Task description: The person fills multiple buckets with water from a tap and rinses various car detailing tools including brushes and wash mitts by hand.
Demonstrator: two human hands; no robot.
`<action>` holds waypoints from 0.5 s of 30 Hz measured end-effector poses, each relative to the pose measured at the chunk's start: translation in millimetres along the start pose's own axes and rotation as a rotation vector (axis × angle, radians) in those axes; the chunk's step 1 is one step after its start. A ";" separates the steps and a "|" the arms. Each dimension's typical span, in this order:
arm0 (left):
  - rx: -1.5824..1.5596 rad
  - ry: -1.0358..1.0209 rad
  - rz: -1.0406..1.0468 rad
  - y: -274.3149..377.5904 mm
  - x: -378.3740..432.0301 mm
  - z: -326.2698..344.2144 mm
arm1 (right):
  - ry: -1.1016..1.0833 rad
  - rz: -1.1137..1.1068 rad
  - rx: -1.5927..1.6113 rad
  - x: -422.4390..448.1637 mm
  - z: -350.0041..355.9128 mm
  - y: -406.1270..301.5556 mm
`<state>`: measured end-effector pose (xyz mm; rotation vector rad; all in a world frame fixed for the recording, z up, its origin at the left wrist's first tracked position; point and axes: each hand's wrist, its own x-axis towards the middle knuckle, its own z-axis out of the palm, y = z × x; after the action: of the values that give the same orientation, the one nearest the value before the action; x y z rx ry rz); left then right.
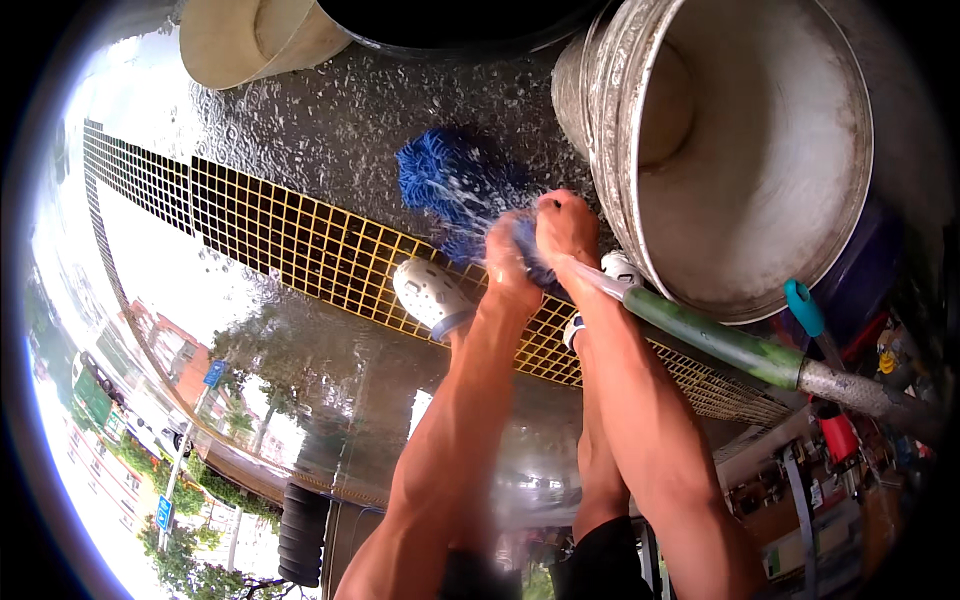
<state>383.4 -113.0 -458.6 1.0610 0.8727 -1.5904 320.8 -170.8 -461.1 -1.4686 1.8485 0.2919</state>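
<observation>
Both fists are closed on a blue cloth or mop head, which hangs in wet strands over the dark wet floor. My left hand grips it, and my right hand is close beside, at the same bundle. Water from a pipe or hose with a green section pours past my right wrist onto the blue material and sprays outward. Part of the bundle between the hands is blurred. White clogs are on my feet below, at the yellow floor grating.
A large, worn white bucket stands at the right, its opening towards me. A beige container is at the upper left, beside a dark round rim at the top. A turquoise handle and cluttered items are at the right. Stacked tyres stand lower left.
</observation>
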 end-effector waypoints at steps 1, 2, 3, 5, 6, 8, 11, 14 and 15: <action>0.023 0.205 0.016 14.4 -8.1 7.2 | -0.154 0.093 0.231 -28.7 -25.0 -25.7; -0.029 0.142 0.010 7.7 -7.6 11.3 | -0.156 0.020 0.318 -54.0 -26.5 -13.0; -0.063 0.074 0.044 22.2 -13.7 20.4 | -0.172 -0.085 0.441 -78.9 -30.5 -22.3; 0.220 -0.067 0.137 54.1 10.7 -45.4 | 0.156 -0.655 0.219 -126.0 -43.2 -63.9; 0.252 -0.123 0.102 34.9 22.9 -60.1 | 0.074 -0.683 0.178 -136.6 -45.5 -56.4; 0.214 -0.065 0.066 27.9 19.4 -74.6 | 0.039 -0.777 0.159 -111.4 -36.6 -58.8; 0.075 0.051 0.011 -7.0 3.3 -26.6 | 0.050 -0.427 0.120 -44.4 -7.1 -23.8; -0.071 0.183 -0.088 -22.9 -25.6 33.3 | -0.032 -0.268 0.016 40.1 21.6 76.6; 0.032 0.223 -0.036 -10.2 -29.2 29.8 | -0.105 -0.172 0.150 34.7 26.2 66.6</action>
<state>370.6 -127.7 -420.3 1.2697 1.0225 -1.5391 268.4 -159.9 -520.0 -1.4682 1.6138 0.1402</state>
